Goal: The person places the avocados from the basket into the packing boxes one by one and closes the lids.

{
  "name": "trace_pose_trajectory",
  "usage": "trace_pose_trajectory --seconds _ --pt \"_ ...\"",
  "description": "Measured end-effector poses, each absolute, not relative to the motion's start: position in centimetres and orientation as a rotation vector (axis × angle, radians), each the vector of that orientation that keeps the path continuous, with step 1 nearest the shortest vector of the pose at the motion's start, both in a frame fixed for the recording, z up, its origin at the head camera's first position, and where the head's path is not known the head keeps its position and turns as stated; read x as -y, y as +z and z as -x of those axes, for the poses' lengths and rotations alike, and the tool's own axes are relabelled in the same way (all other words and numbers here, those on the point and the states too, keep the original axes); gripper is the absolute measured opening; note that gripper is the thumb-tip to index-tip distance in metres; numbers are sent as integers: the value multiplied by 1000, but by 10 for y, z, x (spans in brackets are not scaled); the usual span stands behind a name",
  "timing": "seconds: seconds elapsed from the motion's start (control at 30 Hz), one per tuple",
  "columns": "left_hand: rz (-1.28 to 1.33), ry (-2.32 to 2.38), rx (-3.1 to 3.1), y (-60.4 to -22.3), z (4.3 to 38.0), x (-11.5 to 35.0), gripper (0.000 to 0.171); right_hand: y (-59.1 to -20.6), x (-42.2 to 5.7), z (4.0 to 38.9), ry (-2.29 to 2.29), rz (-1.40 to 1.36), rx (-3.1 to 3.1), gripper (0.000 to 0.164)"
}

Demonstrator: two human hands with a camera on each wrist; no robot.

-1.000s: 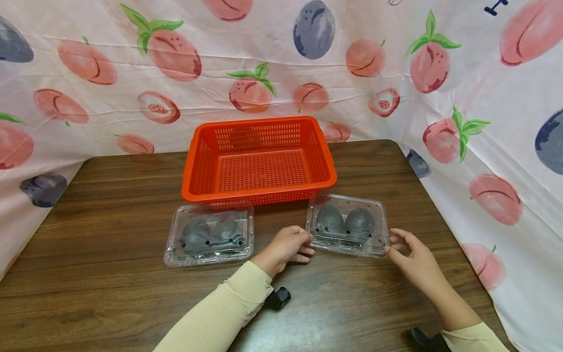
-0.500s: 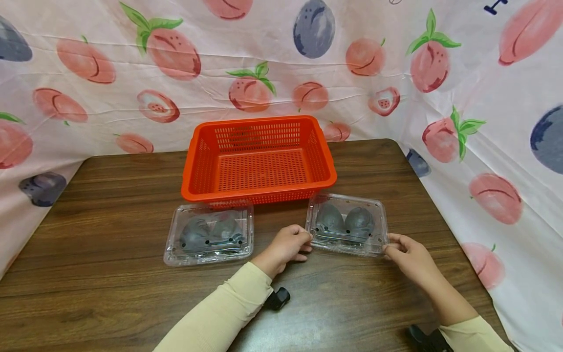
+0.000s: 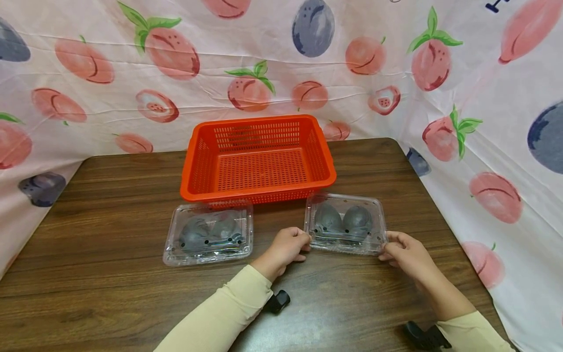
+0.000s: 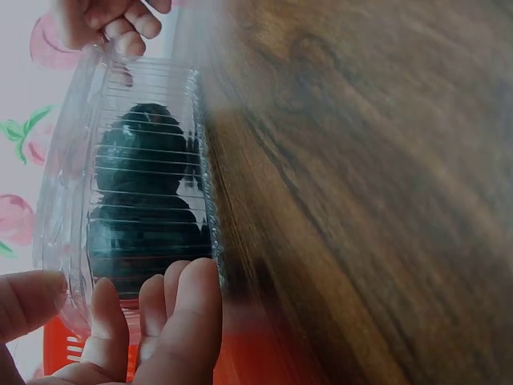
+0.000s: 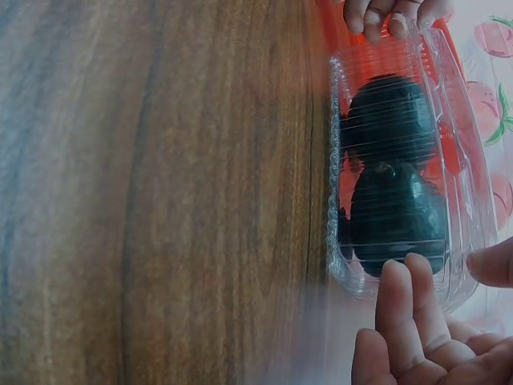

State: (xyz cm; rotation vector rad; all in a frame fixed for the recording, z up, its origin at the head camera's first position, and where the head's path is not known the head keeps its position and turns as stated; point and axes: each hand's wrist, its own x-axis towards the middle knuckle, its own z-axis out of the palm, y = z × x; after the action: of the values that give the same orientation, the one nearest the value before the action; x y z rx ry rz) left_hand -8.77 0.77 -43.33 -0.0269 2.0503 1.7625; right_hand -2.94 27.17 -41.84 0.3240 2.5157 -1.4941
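Note:
A clear plastic clamshell box (image 3: 347, 244) with two dark egg-shaped things (image 3: 357, 220) inside lies in front of the basket, right of centre in the head view. My left hand (image 3: 285, 248) pinches its left near corner, thumb and fingers on opposite sides in the left wrist view. At the right near corner, my right hand (image 3: 409, 256) pinches the rim between thumb and fingers. Ribbed plastic fills the side that faces both wrist cameras. Whether the base touches the table is unclear. A second clamshell box (image 3: 215, 256), also holding two dark rounded things, lies to the left.
An orange-red perforated plastic basket (image 3: 259, 193) stands behind both boxes, with nothing inside. The brown wooden table (image 3: 110, 303) ends at a fruit-patterned cloth (image 3: 334, 93) at the back and sides. Black straps (image 3: 278, 302) sit at the wrists.
The right-hand box has shifted slightly left. My right hand has moved left with it and its fingers sit closer round the corner. My left hand stays at its corner.

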Motion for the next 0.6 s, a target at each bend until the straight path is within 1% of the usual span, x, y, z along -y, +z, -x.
trace_pose_trajectory --seconds 0.6 --pt "50 1766 -1991 -436 82 -3 15 -421 -270 41 -1538 -263 -2470 53"
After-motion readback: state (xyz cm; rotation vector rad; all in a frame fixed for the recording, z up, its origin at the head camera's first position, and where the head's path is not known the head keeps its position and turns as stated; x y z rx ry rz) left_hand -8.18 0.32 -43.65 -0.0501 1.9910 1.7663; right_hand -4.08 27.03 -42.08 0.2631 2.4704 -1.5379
